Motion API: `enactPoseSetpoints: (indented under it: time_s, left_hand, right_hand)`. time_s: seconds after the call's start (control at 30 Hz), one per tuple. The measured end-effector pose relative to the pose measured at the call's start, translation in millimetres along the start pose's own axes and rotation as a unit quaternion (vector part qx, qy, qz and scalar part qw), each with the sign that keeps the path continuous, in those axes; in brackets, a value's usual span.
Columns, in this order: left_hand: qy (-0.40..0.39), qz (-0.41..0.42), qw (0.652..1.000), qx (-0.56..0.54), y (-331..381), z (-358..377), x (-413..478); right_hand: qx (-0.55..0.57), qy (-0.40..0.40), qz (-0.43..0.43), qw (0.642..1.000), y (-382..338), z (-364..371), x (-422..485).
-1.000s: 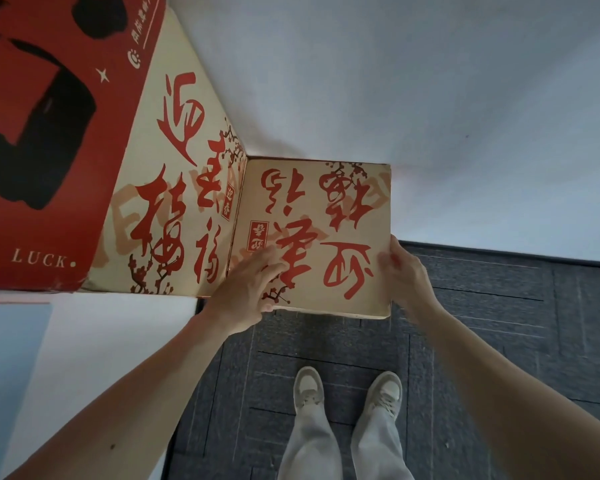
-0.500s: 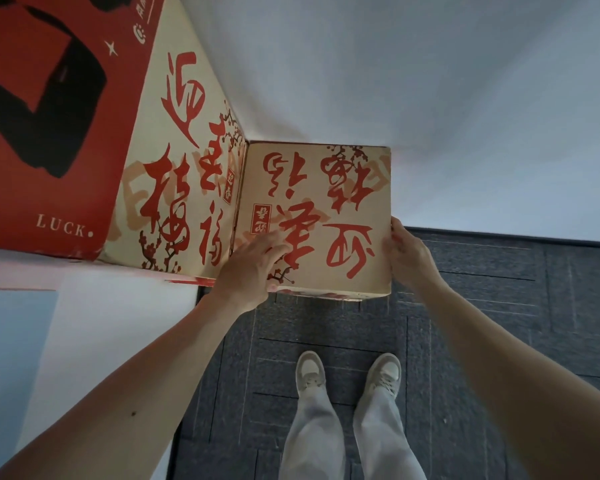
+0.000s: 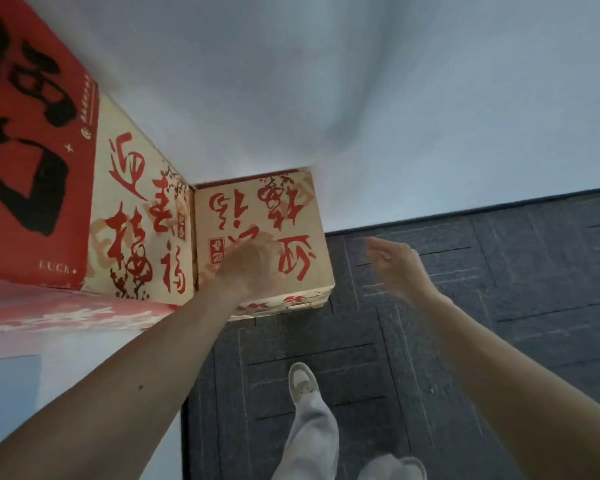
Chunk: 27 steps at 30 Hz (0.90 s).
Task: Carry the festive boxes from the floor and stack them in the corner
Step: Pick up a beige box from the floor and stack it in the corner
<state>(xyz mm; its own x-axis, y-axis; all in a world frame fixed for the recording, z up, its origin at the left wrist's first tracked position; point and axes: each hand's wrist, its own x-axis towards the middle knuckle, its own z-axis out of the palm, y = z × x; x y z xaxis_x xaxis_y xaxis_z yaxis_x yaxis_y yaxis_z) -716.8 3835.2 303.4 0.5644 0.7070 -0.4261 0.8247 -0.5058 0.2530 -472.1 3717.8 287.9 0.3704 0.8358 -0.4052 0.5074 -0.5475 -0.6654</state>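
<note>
A tan box with red brush characters [image 3: 284,216] sits against the white wall, atop another box whose printed edge shows below it. My left hand [image 3: 246,268] rests on its top, blurred, fingers loosely bent. To the right of the box, my right hand [image 3: 399,265] hangs in the air with relaxed fingers, apart from the box and holding nothing. Left of it stands a taller tan box with red characters [image 3: 136,220], and beyond that a red box with black characters [image 3: 32,161] marked LUCK.
White walls [image 3: 361,98] meet behind the boxes. Dark grey carpet tiles [image 3: 499,289] cover the floor at right and below. My legs and pale shoes [image 3: 302,382] stand on the carpet. A pale blue surface [image 3: 7,393] lies at lower left.
My right hand has let go of the tan box's right side and drawn away to the right. The box has settled lower. The view has shifted and one foot has stepped.
</note>
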Motion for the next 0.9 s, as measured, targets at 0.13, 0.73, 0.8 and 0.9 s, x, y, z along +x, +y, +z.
enactPoseSetpoints:
  time_s: [0.13, 0.73, 0.8, 0.9]
  left_hand:
    - [0.0, 0.065, 0.998, 0.024, 81.7, -35.5, 3.5]
    - [0.04, 0.461, 0.868, 0.181, 679.9, -5.4, -292.1]
    - [0.024, 0.513, 0.843, 0.161, 751.2, 15.2, -353.3]
    - [-0.021, 0.566, 0.813, 0.136, 823.5, 37.6, -423.3]
  right_hand:
    - [0.06, 0.052, 0.022, 0.997, 19.1, -66.4, -48.9]
    - [0.176, 0.467, 0.231, 0.836, 273.6, -356.0, -644.7]
    - [0.187, 0.52, 0.257, 0.793, 295.6, -373.3, -739.4]
    - [0.182, 0.575, 0.281, 0.747, 318.5, -386.5, -838.1]
